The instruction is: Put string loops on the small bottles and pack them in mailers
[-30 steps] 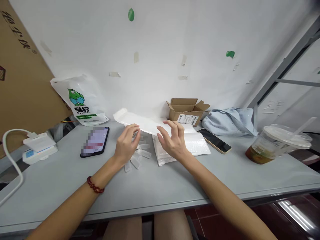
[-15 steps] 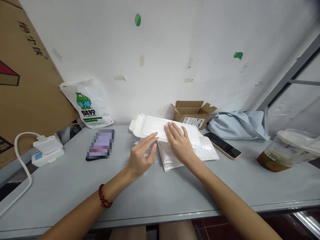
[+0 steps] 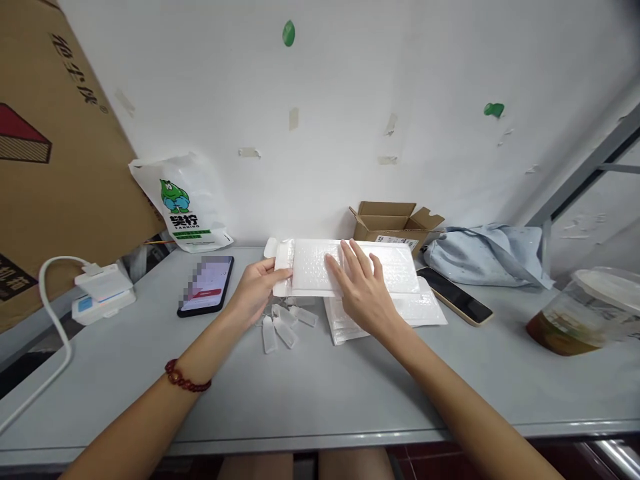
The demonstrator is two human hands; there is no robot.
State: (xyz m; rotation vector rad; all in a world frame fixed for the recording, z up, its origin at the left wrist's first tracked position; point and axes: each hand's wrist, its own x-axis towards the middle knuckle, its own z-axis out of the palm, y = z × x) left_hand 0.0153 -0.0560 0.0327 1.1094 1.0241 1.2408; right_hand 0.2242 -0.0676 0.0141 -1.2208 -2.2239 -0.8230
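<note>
A white bubble mailer [image 3: 315, 257] is raised a little above the desk, its flap end to the left. My left hand [image 3: 255, 287] pinches that flap end, thumb on top. Spread fingers of my right hand [image 3: 363, 287] lie flat on the mailer's face. Beneath it rests a stack of similar white bubble mailers [image 3: 420, 310], partly covered. Several small clear plastic pieces [image 3: 285, 327] lie on the desk below the flap end; what they are I cannot tell.
Left are a lit phone [image 3: 207, 287], a charger with white cable [image 3: 105, 293] and a printed white bag [image 3: 187, 207]. Behind stands an open cardboard box [image 3: 387, 223]. To the right lie a dark phone [image 3: 457, 297], a light blue cloth bag [image 3: 487, 257] and a plastic drink cup [image 3: 570, 327].
My left hand has moved left and taken hold of the mailer's flap end. The mailer has turned nearly level, and the small clear pieces now show. My right hand stays on the mailer.
</note>
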